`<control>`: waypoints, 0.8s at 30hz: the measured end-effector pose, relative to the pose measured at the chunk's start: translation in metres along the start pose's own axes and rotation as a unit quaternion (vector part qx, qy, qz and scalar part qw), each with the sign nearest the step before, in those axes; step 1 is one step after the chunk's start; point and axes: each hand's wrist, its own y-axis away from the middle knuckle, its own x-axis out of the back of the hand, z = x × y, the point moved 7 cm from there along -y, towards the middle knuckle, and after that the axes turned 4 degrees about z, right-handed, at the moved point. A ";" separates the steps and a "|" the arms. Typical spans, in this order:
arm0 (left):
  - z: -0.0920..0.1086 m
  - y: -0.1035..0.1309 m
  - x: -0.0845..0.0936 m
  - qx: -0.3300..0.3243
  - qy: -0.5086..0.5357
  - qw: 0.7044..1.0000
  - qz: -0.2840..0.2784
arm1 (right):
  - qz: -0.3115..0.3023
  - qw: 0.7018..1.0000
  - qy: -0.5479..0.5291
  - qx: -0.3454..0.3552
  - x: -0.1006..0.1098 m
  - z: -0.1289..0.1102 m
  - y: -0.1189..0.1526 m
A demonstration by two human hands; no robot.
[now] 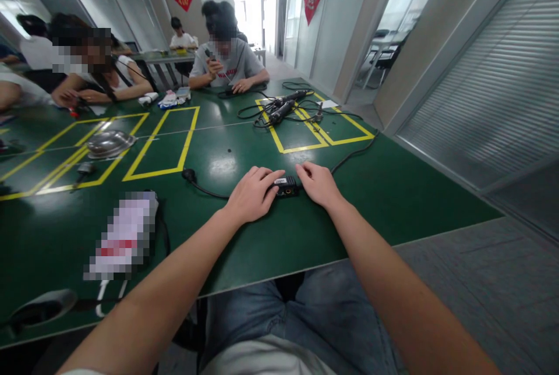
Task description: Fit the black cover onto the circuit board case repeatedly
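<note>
A small black power box (287,187) with a pale label and a round socket on its near face lies on the green table. My left hand (254,193) grips its left end, thumb in front and fingers over the top. At the other end, my right hand (318,183) is closed with thumb and forefinger pinched where a black cord (354,154) meets the box; whether the cord's end is fully seated is hidden. From under my left hand a second cable runs left to a black mains plug (188,175) on the table.
Black electric screwdrivers (283,108) with tangled cords lie beyond my hands. Yellow tape (190,136) marks rectangles on the table (419,188). To the left are a shiny metal cover (111,144) and a blurred phone (122,235) with a white cable. Several people sit across the table.
</note>
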 end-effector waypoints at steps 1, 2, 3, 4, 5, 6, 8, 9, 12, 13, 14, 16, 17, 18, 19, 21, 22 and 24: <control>0.000 0.000 -0.001 0.001 0.001 1.000 0.000 | -0.004 1.000 0.003 0.002 -0.001 0.000 0.000; -0.001 0.000 -0.002 0.001 0.001 1.000 -0.002 | -0.007 1.000 0.007 0.002 -0.001 0.000 0.000; 0.000 0.000 -0.004 0.000 0.001 1.000 -0.007 | -0.011 1.000 0.011 0.000 -0.002 0.000 -0.001; 0.000 0.000 -0.006 -0.003 -0.001 1.000 -0.014 | -0.015 1.000 0.014 -0.002 -0.003 0.000 -0.001; 0.001 0.000 -0.007 -0.006 -0.003 1.000 -0.021 | -0.019 1.000 0.015 -0.004 -0.004 0.001 -0.001; 0.002 -0.001 -0.009 -0.008 -0.005 1.000 -0.026 | -0.023 1.000 0.014 -0.005 -0.004 0.001 -0.001; 0.003 -0.002 -0.009 -0.006 -0.008 0.999 -0.031 | -0.029 1.000 0.010 -0.007 -0.006 0.001 -0.002; 0.003 -0.002 -0.009 -0.007 -0.010 0.999 -0.032 | -0.030 0.999 0.009 -0.007 -0.006 0.001 -0.002; 0.003 -0.001 -0.009 -0.015 -0.026 0.999 -0.041 | -0.035 0.999 0.019 -0.006 -0.008 0.001 -0.001; 0.003 0.000 -0.010 -0.016 -0.034 0.998 -0.043 | -0.037 0.999 0.027 -0.006 -0.009 0.001 -0.001; 0.003 0.001 -0.010 -0.014 -0.041 0.998 -0.043 | -0.040 0.999 0.036 -0.005 -0.010 0.001 -0.001; 0.004 0.003 -0.011 -0.006 -0.052 0.998 -0.036 | -0.044 0.998 0.051 -0.002 -0.011 0.000 0.000; 0.004 0.004 -0.011 -0.003 -0.057 0.998 -0.033 | -0.044 0.998 0.055 0.002 -0.011 0.000 0.000; 0.005 0.005 -0.011 0.000 -0.062 0.998 -0.032 | -0.043 0.997 0.057 0.006 -0.012 0.000 0.000; 0.006 0.005 -0.011 0.002 -0.067 0.997 -0.031 | -0.042 0.997 0.057 0.009 -0.012 0.000 0.000; 0.008 0.004 -0.011 0.002 -0.074 0.997 -0.033 | -0.043 0.998 0.052 0.013 -0.012 -0.001 0.000; 0.008 0.003 -0.011 0.002 -0.075 0.997 -0.036 | -0.044 0.998 0.048 0.014 -0.012 -0.001 0.000; 0.007 0.000 -0.010 0.002 -0.070 0.997 -0.045 | -0.044 0.998 0.045 0.017 -0.012 -0.001 0.000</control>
